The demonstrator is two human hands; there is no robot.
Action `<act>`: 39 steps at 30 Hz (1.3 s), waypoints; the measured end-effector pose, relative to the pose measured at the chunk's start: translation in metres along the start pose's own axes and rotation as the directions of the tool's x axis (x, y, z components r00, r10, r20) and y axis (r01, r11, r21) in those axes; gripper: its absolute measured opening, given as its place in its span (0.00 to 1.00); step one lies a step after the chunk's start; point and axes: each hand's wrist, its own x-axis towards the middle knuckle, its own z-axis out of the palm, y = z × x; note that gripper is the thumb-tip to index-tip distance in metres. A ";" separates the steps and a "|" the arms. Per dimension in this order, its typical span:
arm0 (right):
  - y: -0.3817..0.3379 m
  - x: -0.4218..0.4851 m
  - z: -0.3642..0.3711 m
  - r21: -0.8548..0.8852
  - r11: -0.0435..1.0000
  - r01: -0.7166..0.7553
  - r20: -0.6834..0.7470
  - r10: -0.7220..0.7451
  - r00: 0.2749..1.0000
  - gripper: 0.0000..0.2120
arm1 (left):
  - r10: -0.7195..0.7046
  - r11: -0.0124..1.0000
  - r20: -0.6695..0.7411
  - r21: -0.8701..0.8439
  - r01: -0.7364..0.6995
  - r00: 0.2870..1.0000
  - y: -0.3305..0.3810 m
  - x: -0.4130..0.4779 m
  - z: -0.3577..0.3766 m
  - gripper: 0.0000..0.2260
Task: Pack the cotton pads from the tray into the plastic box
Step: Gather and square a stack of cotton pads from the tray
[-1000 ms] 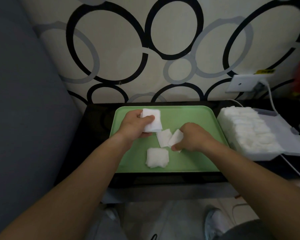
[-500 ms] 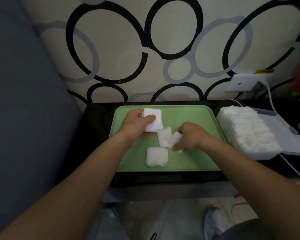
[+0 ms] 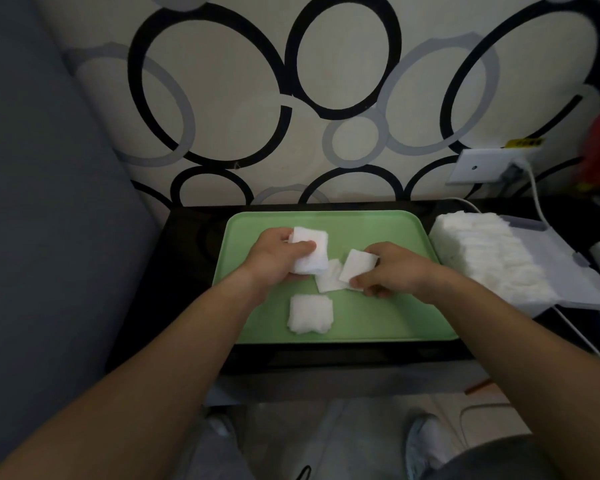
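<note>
L hand [image 3: 274,260]: grip closed round a stack of cotton pads [image 3: 310,252], held over the far-left part of the green tray [image 3: 388,323], which sits on the dark tabletop [image 3: 187,258]. R hand [image 3: 397,271]: grip pinches a single pad [image 3: 357,266] by its edge, tilted, just over a flat pad [image 3: 326,283] lying mid-tray; a small pile [image 3: 310,313] lies nearer the front edge. Plastic box [image 3: 541,258] stands just R of the tray, packed w/ rows of pads [image 3: 482,258].
</note>
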 end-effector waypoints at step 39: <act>-0.006 -0.029 -0.029 0.173 0.881 0.440 -0.152 -0.417 0.896 0.16 | 0.014 0.993 0.166 -0.117 0.006 0.986 0.019 -0.021 0.048 0.06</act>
